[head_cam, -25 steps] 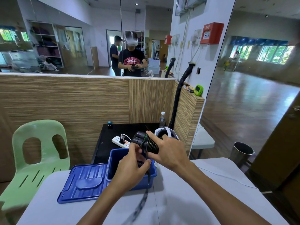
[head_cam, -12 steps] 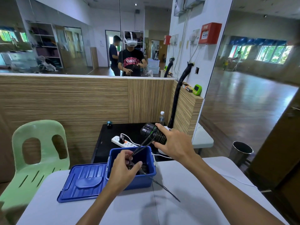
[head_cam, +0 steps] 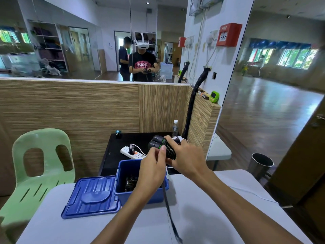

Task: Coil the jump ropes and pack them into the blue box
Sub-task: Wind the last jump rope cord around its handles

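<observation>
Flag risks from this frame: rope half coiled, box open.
1. The right hand grips the jump rope handles above the blue box, while the left hand pinches the cord at them. A loose grip could let the wraps unwind.
2. The rope's loose tail trails over the white table toward its near edge; it may snag or whip.
3. Coiled ropes already lie in the box, so the fit may be tight.

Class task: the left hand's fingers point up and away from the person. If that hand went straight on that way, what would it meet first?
Most likely the jump rope handles gripped by the right hand: the left hand already touches them, thumb on the ribbed grip.
</observation>
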The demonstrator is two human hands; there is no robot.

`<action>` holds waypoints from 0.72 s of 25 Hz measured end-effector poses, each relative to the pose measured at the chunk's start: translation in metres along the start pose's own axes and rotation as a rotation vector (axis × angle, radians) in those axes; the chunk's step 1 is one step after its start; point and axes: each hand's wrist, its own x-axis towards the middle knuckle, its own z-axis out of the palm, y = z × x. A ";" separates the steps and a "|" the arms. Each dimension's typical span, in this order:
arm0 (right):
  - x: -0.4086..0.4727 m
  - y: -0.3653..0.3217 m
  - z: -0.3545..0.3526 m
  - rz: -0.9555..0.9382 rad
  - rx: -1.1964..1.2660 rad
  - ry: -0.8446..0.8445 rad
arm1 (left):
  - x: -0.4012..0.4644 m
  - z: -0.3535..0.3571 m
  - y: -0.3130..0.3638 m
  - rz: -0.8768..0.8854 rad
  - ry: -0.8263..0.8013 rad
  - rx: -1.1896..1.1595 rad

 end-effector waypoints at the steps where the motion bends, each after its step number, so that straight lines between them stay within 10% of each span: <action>1: -0.001 0.000 0.002 -0.007 -0.010 0.012 | 0.001 0.003 0.001 0.007 0.005 0.061; 13: 0.000 -0.003 0.005 0.074 0.046 -0.045 | 0.014 0.000 0.001 0.034 -0.136 0.281; 18: 0.009 0.001 -0.002 0.164 0.250 -0.137 | -0.003 -0.012 -0.021 -0.240 -0.287 -0.265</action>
